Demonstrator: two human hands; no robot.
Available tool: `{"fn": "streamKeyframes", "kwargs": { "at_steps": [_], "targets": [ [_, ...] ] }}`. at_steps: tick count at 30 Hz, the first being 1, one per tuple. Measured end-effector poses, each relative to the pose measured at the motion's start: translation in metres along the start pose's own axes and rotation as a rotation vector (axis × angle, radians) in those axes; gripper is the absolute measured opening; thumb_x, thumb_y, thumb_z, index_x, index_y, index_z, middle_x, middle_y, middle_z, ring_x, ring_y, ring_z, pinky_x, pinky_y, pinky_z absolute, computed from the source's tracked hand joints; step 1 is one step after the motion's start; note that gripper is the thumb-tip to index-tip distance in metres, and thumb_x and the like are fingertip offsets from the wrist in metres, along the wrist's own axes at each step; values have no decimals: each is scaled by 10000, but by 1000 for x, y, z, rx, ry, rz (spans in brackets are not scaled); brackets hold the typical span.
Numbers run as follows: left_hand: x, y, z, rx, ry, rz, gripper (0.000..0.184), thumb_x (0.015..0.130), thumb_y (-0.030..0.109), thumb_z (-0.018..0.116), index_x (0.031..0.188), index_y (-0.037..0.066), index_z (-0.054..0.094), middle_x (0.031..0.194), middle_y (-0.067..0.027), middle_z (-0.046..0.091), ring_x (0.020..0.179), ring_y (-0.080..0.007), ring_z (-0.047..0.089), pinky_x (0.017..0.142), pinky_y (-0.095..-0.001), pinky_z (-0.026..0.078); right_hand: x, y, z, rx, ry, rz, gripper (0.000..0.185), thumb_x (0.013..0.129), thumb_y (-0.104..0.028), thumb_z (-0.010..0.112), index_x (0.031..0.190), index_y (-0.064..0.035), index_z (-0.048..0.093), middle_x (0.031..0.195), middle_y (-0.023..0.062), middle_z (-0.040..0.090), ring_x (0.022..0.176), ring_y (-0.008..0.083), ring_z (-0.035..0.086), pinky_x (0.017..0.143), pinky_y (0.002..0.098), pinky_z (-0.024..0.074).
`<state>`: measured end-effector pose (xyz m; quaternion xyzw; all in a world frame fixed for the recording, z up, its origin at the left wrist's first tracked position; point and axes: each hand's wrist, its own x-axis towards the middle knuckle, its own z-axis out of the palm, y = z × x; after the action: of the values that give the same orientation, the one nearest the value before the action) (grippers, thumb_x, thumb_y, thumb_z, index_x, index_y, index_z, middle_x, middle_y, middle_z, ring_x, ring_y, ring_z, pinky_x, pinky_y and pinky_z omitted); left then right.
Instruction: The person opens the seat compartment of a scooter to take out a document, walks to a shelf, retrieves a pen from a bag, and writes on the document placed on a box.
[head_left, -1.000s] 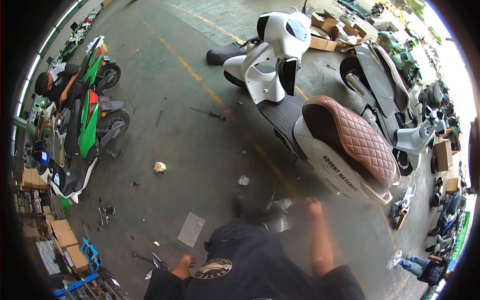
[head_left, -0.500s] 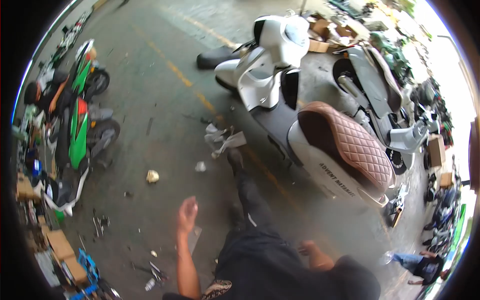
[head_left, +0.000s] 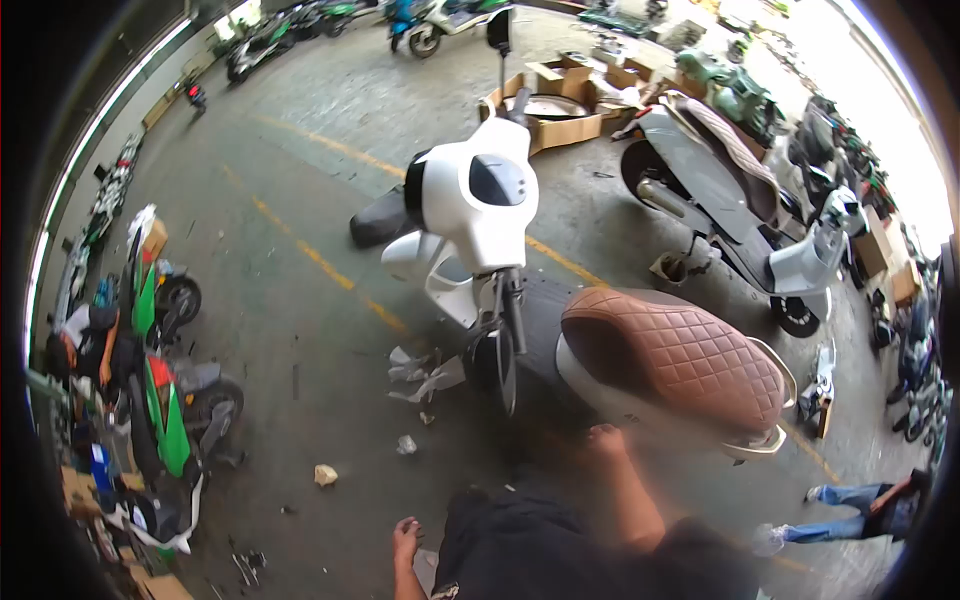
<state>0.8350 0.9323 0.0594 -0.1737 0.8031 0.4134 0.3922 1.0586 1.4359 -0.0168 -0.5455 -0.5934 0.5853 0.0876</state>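
Note:
A white scooter (head_left: 452,205) with a brown quilted seat (head_left: 690,362) stands in front of me. My right hand (head_left: 606,442) is stretched forward beside the scooter, just below the seat in view. Its fingers are blurred, and whether it touches the scooter I cannot tell. Low at my other side hangs my left hand (head_left: 407,537), its fingers loosely bent and apart, with nothing in it. Crumpled clear wrapping (head_left: 428,378) lies on the floor beside the scooter's handlebar.
A grey scooter (head_left: 725,185) leans at the right, near open cardboard boxes (head_left: 565,132). Green motorbikes (head_left: 165,425) line the left side, where a person in dark clothes (head_left: 88,345) sits. Another person in jeans (head_left: 835,525) is at lower right. Floor litter includes a crumpled pale lump (head_left: 325,475).
My view has tilted up and moved closer to the scooter, whose handlebar and mirrors now show. My right hand has come forward toward the seat; my left hand has dropped lower.

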Motion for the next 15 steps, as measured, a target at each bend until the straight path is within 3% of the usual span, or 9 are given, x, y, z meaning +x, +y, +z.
{"fn": "streamKeyframes", "kwargs": {
  "at_steps": [3,4,6,8,11,13,14,15],
  "targets": [
    [50,57,-28,-211,54,68,359,952,306,548,1270,143,515,1120,-75,623,902,-237,619,757,-452,510,21,-6,-5,-413,-20,111,280,837,-254,640,1024,-52,694,947,103,708,740,203,685,668,333,546],
    [66,68,-37,-187,39,84,359,955,314,542,1261,128,518,1141,-74,617,919,-240,615,769,-454,507,18,-12,-1,-389,44,147,280,837,-254,640,1024,-52,694,947,103,708,740,203,685,668,333,546],
    [93,74,-55,-159,19,104,361,958,321,537,1252,113,521,1162,-73,610,935,-243,611,781,-457,505,24,-31,24,-193,190,359,347,794,-288,659,1058,-68,709,988,175,708,935,284,684,866,366,522],
    [116,69,-68,-87,40,151,410,932,305,622,1271,77,580,1196,-147,632,1096,-288,585,962,-414,455,28,-54,46,-212,174,368,355,789,-299,662,1055,-70,713,1008,173,706,967,281,677,888,369,513],
    [141,58,-82,35,-57,29,417,934,310,618,1280,81,573,1204,-147,626,1103,-289,580,967,-420,450,44,-75,92,-179,81,392,387,776,-348,670,1049,-79,724,1060,167,700,1035,282,659,918,378,498],
    [164,62,-94,98,-165,-48,421,936,314,614,1285,84,568,1209,-146,622,1107,-290,577,970,-423,447,55,-73,136,-213,164,362,398,776,-357,668,1060,-84,719,1020,152,712,1014,262,667,901,374,501],
    [185,72,-104,131,-208,-55,423,937,316,613,1288,85,566,1212,-146,621,1109,-291,576,971,-425,445,45,-89,156,-98,227,261,390,786,-347,652,1055,-71,711,938,148,720,886,243,698,806,362,534],
    [208,87,-116,155,-245,-49,425,938,318,611,1291,87,563,1214,-146,619,1112,-291,574,973,-427,444,44,-107,172,-36,303,258,390,786,-347,652,1055,-71,711,938,148,720,886,243,698,806,362,534]
  ]
}}
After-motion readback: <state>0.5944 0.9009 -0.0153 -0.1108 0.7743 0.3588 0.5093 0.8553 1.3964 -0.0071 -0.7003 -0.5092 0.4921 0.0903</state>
